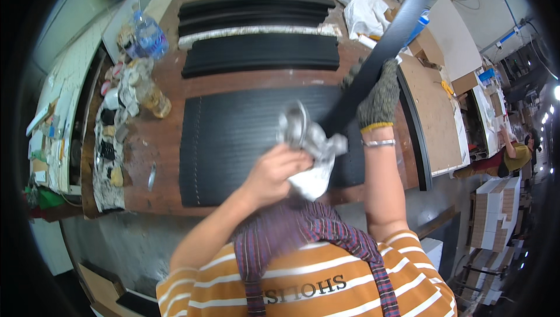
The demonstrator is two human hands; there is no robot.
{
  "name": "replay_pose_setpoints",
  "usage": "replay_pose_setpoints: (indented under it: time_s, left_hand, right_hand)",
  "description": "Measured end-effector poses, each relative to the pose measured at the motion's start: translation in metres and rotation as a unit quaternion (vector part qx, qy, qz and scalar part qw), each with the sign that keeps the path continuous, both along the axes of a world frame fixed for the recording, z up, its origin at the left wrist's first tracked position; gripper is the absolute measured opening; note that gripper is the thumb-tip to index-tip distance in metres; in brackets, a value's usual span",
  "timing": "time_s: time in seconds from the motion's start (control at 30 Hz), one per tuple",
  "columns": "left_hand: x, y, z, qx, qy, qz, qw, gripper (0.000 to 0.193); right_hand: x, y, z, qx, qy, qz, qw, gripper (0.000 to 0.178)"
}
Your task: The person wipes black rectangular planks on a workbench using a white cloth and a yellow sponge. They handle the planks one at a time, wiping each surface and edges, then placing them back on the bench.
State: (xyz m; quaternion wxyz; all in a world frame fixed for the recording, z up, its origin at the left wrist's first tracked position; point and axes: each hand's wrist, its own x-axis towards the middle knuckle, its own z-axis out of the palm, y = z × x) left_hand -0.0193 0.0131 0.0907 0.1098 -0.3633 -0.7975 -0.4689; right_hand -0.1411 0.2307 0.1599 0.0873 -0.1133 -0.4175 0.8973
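Note:
In my gloved right hand is a long, flat black strip, tilted up toward the far right. The glove is grey knit with a yellow cuff. My bare left hand grips a crumpled white-grey cloth, partly smeared by motion, beside the strip's lower end. Whether the cloth touches the strip I cannot tell. Beneath both hands, a wide dark layer of black strips lies on the brown table, with a dotted line down its left side.
More black strips lie at the back. Left are a clear water bottle, a jar of brownish liquid and cluttered small items. A white plastic bag sits back right; a yellow-handled tool lies on a board. Another person is far right.

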Motion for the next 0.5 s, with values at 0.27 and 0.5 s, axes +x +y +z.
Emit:
replay_pose_setpoints:
  time_s: [0.27, 0.5]
  left_hand:
    - [-0.034, -0.035, -0.025, 0.473, -0.412, 0.03, 0.778, 0.035]
    - [-0.031, -0.031, -0.036, 0.494, -0.439, 0.182, 0.728, 0.018]
  right_hand:
    - [0.056, 0.019, -0.028, 0.347, -0.115, 0.465, 0.807, 0.026]
    - [0.079, -0.015, -0.054, 0.734, 0.006, 0.381, 0.562, 0.049]
